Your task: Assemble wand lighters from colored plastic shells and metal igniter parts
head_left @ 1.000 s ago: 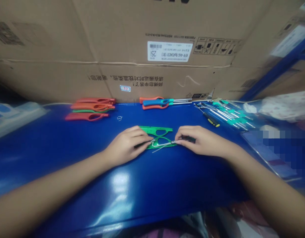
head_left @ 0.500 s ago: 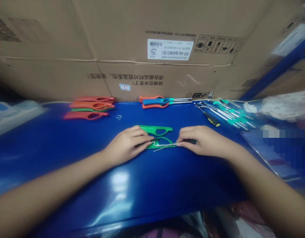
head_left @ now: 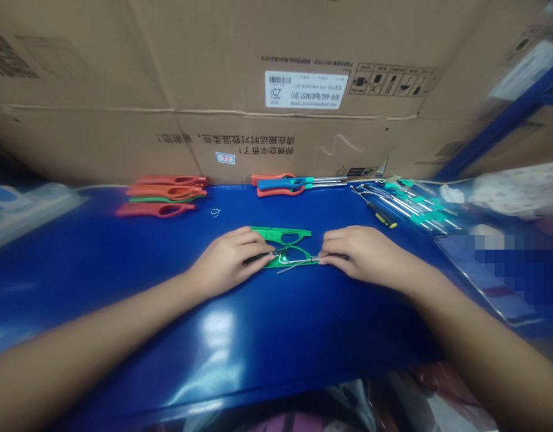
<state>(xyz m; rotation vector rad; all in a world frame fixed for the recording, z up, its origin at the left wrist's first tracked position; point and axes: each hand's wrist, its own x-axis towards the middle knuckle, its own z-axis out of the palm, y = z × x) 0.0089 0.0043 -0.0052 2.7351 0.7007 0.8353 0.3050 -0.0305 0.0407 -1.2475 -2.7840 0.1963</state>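
Observation:
Two green plastic handle shells lie side by side in the middle of the blue table (head_left: 258, 336). My left hand (head_left: 229, 261) is closed on the left end of the nearer green shell (head_left: 294, 259), pinning it down. My right hand (head_left: 366, 255) pinches a thin metal rod (head_left: 319, 259) at the shell's right end; a thin wire pokes out below it. The farther green shell (head_left: 283, 233) lies loose just behind my fingers.
Red and orange handle shells (head_left: 166, 193) are stacked at the back left. Assembled lighters with metal tubes (head_left: 289, 183) lie at the back centre. Screwdrivers and teal-handled tools (head_left: 406, 201) sit at the back right. A wall of cardboard boxes (head_left: 276, 90) stands behind the table.
My right hand has shifted slightly right along the rod, then back toward the shell. The left hand has stayed in place.

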